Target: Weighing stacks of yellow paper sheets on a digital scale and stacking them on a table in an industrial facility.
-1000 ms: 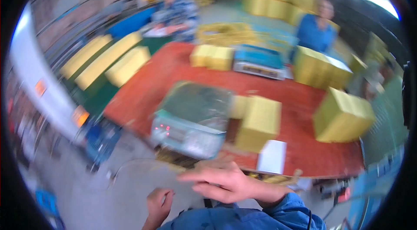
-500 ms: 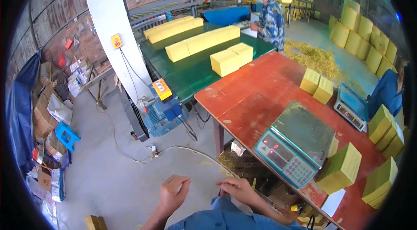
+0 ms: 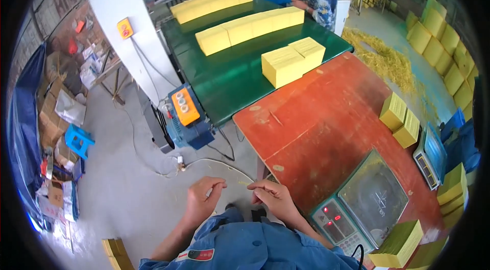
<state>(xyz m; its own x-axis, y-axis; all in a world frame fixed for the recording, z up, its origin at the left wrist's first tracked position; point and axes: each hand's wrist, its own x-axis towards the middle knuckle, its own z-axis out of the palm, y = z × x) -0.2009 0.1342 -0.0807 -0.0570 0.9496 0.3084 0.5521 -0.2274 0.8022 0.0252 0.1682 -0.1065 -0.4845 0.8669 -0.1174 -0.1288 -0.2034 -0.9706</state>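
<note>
Our left hand (image 3: 203, 199) and right hand (image 3: 274, 199) curl loosely, half-open and empty, near the red bench (image 3: 306, 142) and gray-topped scale (image 3: 372, 201).

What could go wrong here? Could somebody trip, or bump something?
Somebody might trip: a thin pale cable with a small white plug lies on the smooth grey floor, ahead of the person's dark shoes.

A yellow rectangular block sits near the edge of the flat green tabletop, so a bump might knock it off.

The person's bare right hand looks close to the scuffed red table, so it might knock the edge.
</note>
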